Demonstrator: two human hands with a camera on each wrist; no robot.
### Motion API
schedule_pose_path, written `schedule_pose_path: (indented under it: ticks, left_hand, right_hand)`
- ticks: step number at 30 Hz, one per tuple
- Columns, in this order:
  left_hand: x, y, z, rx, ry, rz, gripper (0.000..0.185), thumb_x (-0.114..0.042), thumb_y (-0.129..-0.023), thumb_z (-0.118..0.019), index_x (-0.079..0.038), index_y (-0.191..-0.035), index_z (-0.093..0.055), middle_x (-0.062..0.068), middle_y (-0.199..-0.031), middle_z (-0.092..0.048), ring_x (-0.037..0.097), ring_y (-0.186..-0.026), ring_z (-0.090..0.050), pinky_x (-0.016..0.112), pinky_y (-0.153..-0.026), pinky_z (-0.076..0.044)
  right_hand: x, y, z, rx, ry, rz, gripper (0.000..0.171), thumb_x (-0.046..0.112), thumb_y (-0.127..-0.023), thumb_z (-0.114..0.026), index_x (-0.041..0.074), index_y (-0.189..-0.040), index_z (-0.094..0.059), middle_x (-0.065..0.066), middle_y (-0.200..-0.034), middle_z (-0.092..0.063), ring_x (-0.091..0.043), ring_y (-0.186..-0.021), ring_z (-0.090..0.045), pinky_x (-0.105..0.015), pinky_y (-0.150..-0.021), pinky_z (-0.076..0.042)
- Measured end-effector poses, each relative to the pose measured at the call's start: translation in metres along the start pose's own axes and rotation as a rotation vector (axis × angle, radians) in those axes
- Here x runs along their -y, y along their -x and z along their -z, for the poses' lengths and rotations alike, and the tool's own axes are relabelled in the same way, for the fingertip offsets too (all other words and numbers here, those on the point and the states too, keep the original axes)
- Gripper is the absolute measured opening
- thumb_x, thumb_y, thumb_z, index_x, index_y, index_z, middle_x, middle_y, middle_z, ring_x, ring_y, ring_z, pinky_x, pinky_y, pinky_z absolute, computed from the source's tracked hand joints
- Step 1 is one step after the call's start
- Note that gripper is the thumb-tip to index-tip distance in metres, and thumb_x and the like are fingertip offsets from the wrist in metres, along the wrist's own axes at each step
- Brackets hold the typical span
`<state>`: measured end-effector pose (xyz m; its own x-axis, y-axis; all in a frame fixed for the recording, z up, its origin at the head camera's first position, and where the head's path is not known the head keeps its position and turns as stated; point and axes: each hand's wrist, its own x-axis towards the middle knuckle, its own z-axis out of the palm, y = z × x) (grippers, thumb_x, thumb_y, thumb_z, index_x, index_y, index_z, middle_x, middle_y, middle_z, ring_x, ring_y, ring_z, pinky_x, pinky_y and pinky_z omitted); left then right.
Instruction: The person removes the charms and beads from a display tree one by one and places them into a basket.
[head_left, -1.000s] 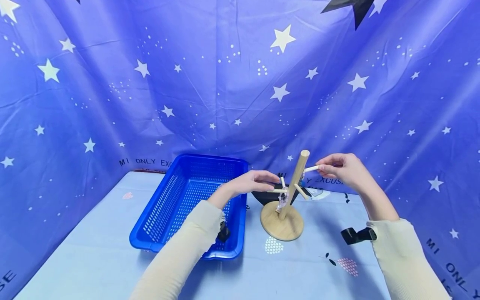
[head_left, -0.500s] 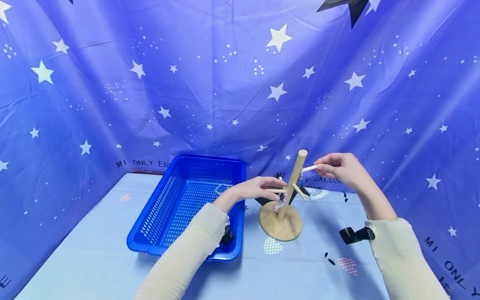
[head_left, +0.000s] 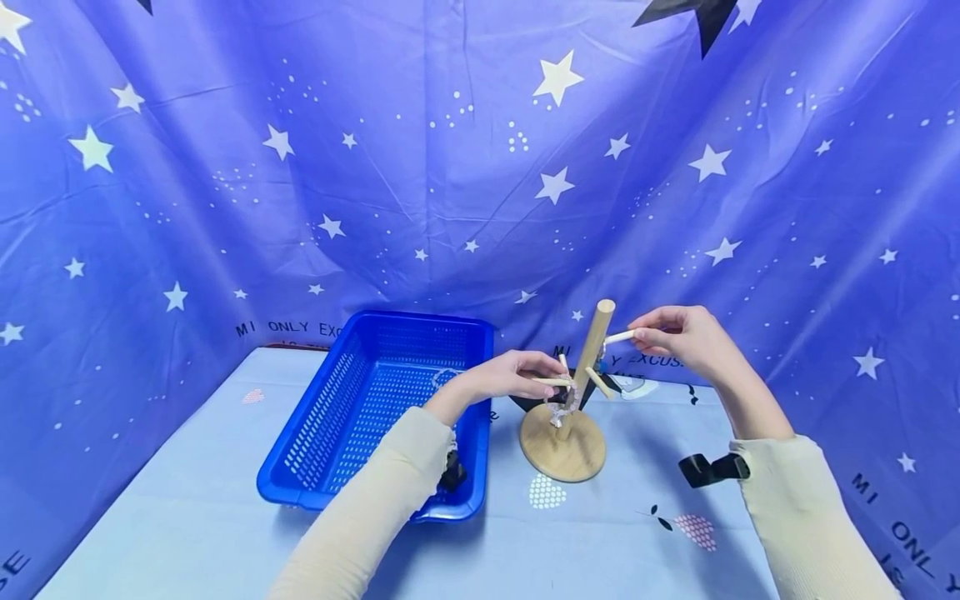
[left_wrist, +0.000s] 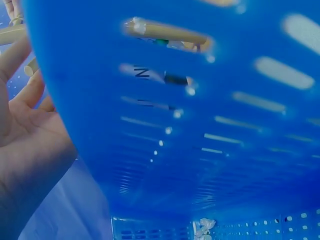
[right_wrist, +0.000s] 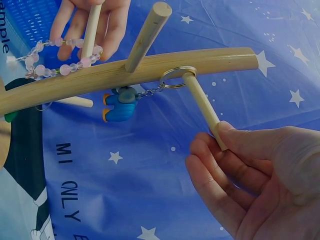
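Observation:
A wooden peg stand [head_left: 595, 346] with a round base stands on the table. My right hand [head_left: 686, 337] pinches the tip of its upper right peg [right_wrist: 202, 102] between thumb and fingers. From that peg's ring hangs a keychain with a blue figure [right_wrist: 120, 106]. My left hand [head_left: 495, 379] is at the left peg [right_wrist: 91, 30], thumb and fingers on either side of it near its tip. A pink and clear beaded bracelet [right_wrist: 65, 70] hangs around that peg, close to the pole. In the left wrist view the basket wall hides most of the left fingers.
A blue perforated basket [head_left: 288, 492] stands left of the stand, under my left forearm. Inside it lies another clear beaded bracelet [head_left: 442, 379]. Another short peg [head_left: 600, 383] juts from the pole toward me. A starry blue curtain [head_left: 420, 167] hangs behind the table.
My left hand has moved in toward the pole and drawn slightly back. The beaded bracelet has swung and spread open on its peg. My right hand keeps its pinch on the other peg.

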<state>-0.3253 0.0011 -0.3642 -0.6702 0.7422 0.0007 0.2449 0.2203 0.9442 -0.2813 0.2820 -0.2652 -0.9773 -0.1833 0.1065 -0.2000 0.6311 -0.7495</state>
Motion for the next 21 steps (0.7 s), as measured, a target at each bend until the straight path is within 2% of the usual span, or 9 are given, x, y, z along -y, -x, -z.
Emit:
schedule_pose_path:
  ticks: [7,12,13,15,19,21]
  left_hand:
    - [-0.0001,0.0031,0.0016,-0.024,0.077,0.032,0.039,-0.007,-0.096,-0.065,-0.002,-0.134,-0.057,0.017,-0.134,-0.062,0.018,-0.112,-0.066,0.029,-0.096,-0.058]
    - [0.0,0.0048,0.0036,-0.024,0.118,0.036,0.038,-0.003,-0.096,-0.063,0.001,-0.133,-0.056,0.02,-0.133,-0.06,0.037,-0.121,-0.062,0.031,-0.097,-0.058]
    - [-0.0001,0.0051,0.0037,-0.026,0.129,0.035,0.038,-0.002,-0.096,-0.063,0.002,-0.133,-0.056,0.021,-0.133,-0.06,0.037,-0.12,-0.063,0.031,-0.096,-0.058]
    - [0.0002,0.0059,0.004,-0.032,0.142,0.031,0.037,-0.001,-0.095,-0.063,0.003,-0.132,-0.055,0.021,-0.129,-0.061,0.035,-0.113,-0.066,0.032,-0.095,-0.059]
    - [0.0012,0.0077,0.0045,-0.059,0.175,0.027,0.035,0.001,-0.094,-0.064,0.005,-0.128,-0.057,0.013,-0.114,-0.064,0.015,-0.094,-0.067,0.033,-0.091,-0.06]
    - [0.0018,0.0089,0.0052,-0.069,0.189,0.025,0.033,0.003,-0.094,-0.064,0.006,-0.126,-0.057,0.008,-0.108,-0.063,0.013,-0.091,-0.067,0.032,-0.09,-0.061]
  right_hand:
    - [0.001,0.001,-0.0003,-0.001,0.006,0.004,0.032,0.012,-0.099,-0.061,-0.013,-0.12,-0.062,-0.004,-0.09,-0.072,0.003,-0.076,-0.066,-0.016,-0.073,-0.06]
    - [0.0017,0.0016,-0.0002,-0.002,0.002,0.004,0.033,0.011,-0.099,-0.061,-0.014,-0.12,-0.062,-0.005,-0.091,-0.072,0.003,-0.076,-0.066,-0.016,-0.073,-0.06]
    - [0.0018,0.0016,-0.0001,-0.002,0.003,0.003,0.033,0.011,-0.099,-0.061,-0.014,-0.12,-0.061,-0.005,-0.091,-0.072,0.003,-0.077,-0.066,-0.016,-0.073,-0.06]
    - [0.002,0.0017,0.0,-0.002,0.004,0.003,0.033,0.011,-0.099,-0.061,-0.014,-0.12,-0.061,-0.005,-0.091,-0.072,0.001,-0.077,-0.067,-0.016,-0.073,-0.06]
    - [0.002,0.0015,-0.0002,0.0,0.003,-0.005,0.033,0.011,-0.099,-0.061,-0.014,-0.12,-0.061,-0.005,-0.091,-0.072,0.001,-0.077,-0.067,-0.017,-0.073,-0.06]
    - [0.0022,0.0014,-0.0003,0.001,0.001,-0.007,0.033,0.011,-0.099,-0.061,-0.014,-0.12,-0.061,-0.005,-0.091,-0.072,0.002,-0.076,-0.066,-0.017,-0.073,-0.06]
